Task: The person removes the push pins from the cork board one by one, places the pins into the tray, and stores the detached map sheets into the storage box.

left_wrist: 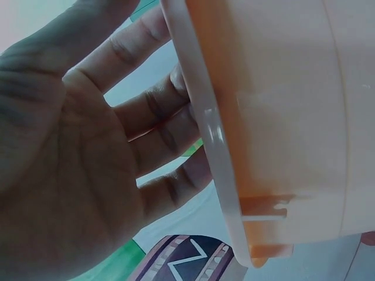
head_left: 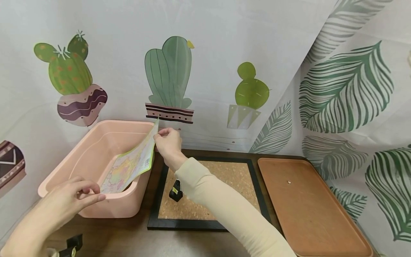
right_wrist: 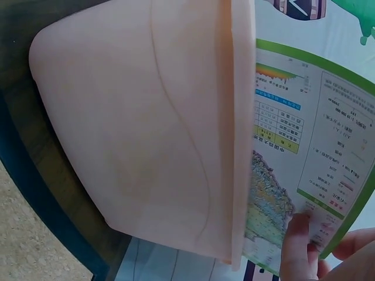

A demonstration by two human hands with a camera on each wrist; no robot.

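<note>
A printed map with a green border slants up out of the pink plastic basin. My right hand pinches its raised right edge between thumb and fingers. In the right wrist view, small print and a coloured terrain picture cover the map beside the basin wall. At the basin's near rim, my left hand has thumb and index finger together at the map's lower left corner. The left wrist view has the other fingers spread along the rim; the thumb tip is out of frame.
Right of the basin, a cork board with a black frame lies on the brown table. Farther right is an orange-brown tray. Behind stands a white wall covering printed with cacti and leaves.
</note>
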